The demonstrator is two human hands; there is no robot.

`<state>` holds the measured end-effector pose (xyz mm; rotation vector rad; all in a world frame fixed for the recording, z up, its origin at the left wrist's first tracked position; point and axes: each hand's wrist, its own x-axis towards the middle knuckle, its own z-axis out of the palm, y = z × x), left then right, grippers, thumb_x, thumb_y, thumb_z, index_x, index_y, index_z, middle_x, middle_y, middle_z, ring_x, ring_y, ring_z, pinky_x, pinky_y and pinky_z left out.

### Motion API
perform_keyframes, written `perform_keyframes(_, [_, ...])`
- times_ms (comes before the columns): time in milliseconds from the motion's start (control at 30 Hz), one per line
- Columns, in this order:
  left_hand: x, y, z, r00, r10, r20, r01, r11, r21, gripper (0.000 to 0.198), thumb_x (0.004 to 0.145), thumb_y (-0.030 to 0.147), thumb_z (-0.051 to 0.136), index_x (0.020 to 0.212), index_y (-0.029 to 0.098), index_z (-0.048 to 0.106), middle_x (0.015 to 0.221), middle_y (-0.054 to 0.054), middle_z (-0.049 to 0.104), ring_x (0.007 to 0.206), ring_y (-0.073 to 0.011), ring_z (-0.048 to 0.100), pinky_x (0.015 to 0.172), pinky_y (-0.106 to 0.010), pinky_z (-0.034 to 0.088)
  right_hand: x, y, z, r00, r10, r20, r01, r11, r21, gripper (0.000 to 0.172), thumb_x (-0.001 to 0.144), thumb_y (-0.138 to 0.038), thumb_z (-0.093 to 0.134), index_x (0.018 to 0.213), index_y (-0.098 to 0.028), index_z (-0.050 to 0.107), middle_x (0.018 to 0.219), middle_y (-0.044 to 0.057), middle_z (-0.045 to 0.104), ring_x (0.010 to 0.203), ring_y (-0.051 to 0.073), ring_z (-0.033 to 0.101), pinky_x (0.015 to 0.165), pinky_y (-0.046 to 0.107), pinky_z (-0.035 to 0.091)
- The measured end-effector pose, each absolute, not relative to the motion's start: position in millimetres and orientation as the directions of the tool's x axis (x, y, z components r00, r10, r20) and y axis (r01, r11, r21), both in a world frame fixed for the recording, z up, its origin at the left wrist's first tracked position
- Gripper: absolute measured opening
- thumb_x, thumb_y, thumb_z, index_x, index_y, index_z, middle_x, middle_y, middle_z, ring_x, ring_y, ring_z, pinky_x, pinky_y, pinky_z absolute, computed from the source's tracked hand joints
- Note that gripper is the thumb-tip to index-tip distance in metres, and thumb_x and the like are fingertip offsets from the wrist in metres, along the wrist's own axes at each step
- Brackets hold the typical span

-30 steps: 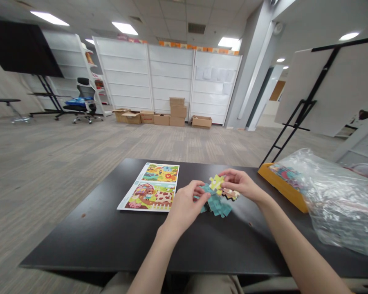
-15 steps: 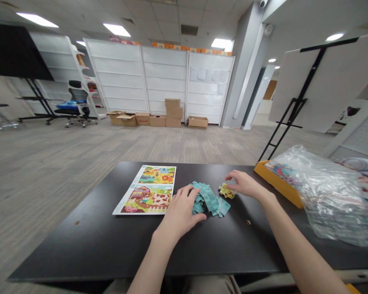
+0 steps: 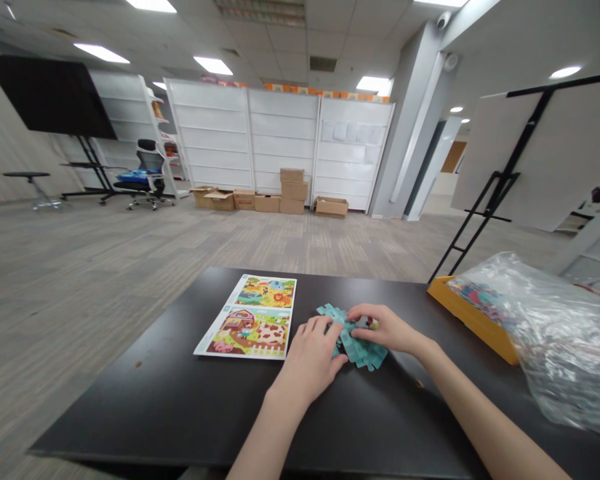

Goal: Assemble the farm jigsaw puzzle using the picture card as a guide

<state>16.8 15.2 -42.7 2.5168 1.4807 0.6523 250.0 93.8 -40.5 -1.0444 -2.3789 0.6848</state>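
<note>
A heap of jigsaw puzzle pieces [image 3: 365, 352] lies on the black table, mostly teal backs up. My left hand [image 3: 316, 353] rests at its left side, fingertips touching the pieces and thumb held apart. From the right, my right hand [image 3: 391, 328] reaches over the heap, thumb and index finger closed about a teal piece at its top. Beneath that hand a small bit of a yellow puzzle piece [image 3: 374, 325] shows; the rest is hidden. Left of my hands lies a picture sheet [image 3: 253, 333] with a farm scene and an animal scene.
On the right stand a yellow box [image 3: 475, 321] with colourful pieces and a large clear plastic bag [image 3: 570, 347] overlapping it. The black table [image 3: 180, 400] has its front edge near me. Beyond are an easel stand [image 3: 490, 200], cardboard boxes [image 3: 293, 193] and an office chair [image 3: 147, 173].
My right hand has moved left from beside the yellow piece onto the teal heap. The fingers of my left hand have drawn in on the pieces. The view has tilted up slightly.
</note>
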Motion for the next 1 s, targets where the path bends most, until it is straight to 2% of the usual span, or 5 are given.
perform_keyframes(100, [18, 15, -41, 0.438, 0.839, 0.323, 0.782, -0.533, 0.323, 0.041, 0.089, 0.029, 0.070, 0.128, 0.028, 0.057, 0.143, -0.007, 0.053, 0.132, -0.0278, 0.049, 0.105, -0.043, 0.044, 248, 92, -39, -0.602, 0.769, 0.215, 0.546, 0.593, -0.592, 0.021, 0.090, -0.040, 0.067, 0.099, -0.022, 0.074, 0.103, 0.006, 0.076, 0.092, 0.021, 0.068, 0.080, 0.032, 0.054])
perform_keyframes(333, [22, 15, -36, 0.482, 0.815, 0.322, 0.776, -0.567, 0.275, 0.016, 0.092, 0.025, 0.066, 0.108, 0.024, 0.065, 0.114, -0.004, 0.067, 0.114, -0.0245, 0.057, 0.097, -0.041, 0.045, 244, 89, -36, -0.625, 0.737, 0.256, 0.497, 0.629, -0.598, 0.020, 0.089, -0.039, 0.070, 0.096, -0.021, 0.075, 0.102, 0.007, 0.075, 0.090, 0.020, 0.068, 0.076, 0.030, 0.053])
perform_keyframes(500, [22, 14, -36, 0.475, 0.829, 0.296, 0.790, -0.550, 0.270, 0.015, 0.092, 0.024, 0.065, 0.106, 0.023, 0.065, 0.112, -0.005, 0.067, 0.109, -0.0242, 0.059, 0.093, -0.039, 0.046, 242, 87, -33, -0.638, 0.722, 0.268, 0.480, 0.645, -0.595, 0.019, 0.087, -0.038, 0.072, 0.097, -0.022, 0.074, 0.104, 0.007, 0.075, 0.095, 0.022, 0.069, 0.081, 0.032, 0.054])
perform_keyframes(800, [24, 12, -33, 0.427, 0.853, 0.301, 0.816, -0.507, 0.278, 0.015, 0.093, 0.028, 0.063, 0.107, 0.022, 0.066, 0.118, -0.006, 0.068, 0.109, -0.0276, 0.058, 0.092, -0.043, 0.047, 233, 76, -34, -0.720, 0.665, 0.199, 0.502, 0.697, -0.512, 0.073, 0.056, -0.044, 0.095, 0.120, -0.022, 0.067, 0.126, 0.011, 0.062, 0.116, 0.030, 0.060, 0.103, 0.043, 0.050])
perform_keyframes(1000, [24, 12, -38, 0.401, 0.857, 0.325, 0.819, -0.494, 0.293, 0.015, 0.093, 0.027, 0.062, 0.107, 0.022, 0.066, 0.117, -0.007, 0.067, 0.112, -0.0284, 0.056, 0.095, -0.045, 0.047, 228, 72, -38, -0.737, 0.634, 0.234, 0.474, 0.731, -0.490, 0.061, 0.066, -0.021, 0.082, 0.123, -0.023, 0.063, 0.126, 0.011, 0.060, 0.119, 0.028, 0.058, 0.106, 0.042, 0.048])
